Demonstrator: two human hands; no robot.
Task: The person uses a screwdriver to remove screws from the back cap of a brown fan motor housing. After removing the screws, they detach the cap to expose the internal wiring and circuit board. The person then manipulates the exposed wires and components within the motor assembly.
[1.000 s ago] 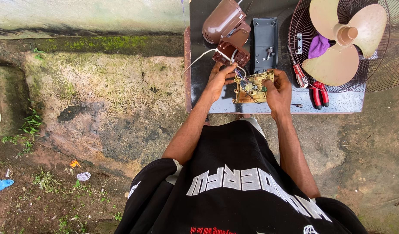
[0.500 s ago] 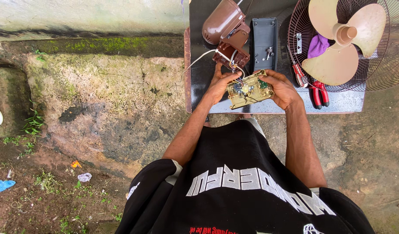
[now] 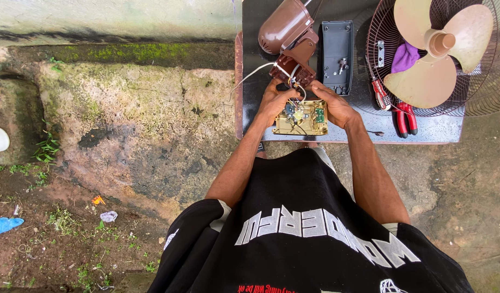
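Both the left hand (image 3: 276,101) and right hand (image 3: 333,104) grip the yellow panel (image 3: 301,118) lying flat on the dark surface (image 3: 423,127), below the brown motor (image 3: 288,32).

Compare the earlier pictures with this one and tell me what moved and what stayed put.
The yellow circuit board, earlier tilted up in both hands at the table's near edge, now lies flat on the dark table. The left hand and right hand have shifted to its far corners and keep hold of it. The brown motor housing, fan blade, black cover and red pliers stayed in place.
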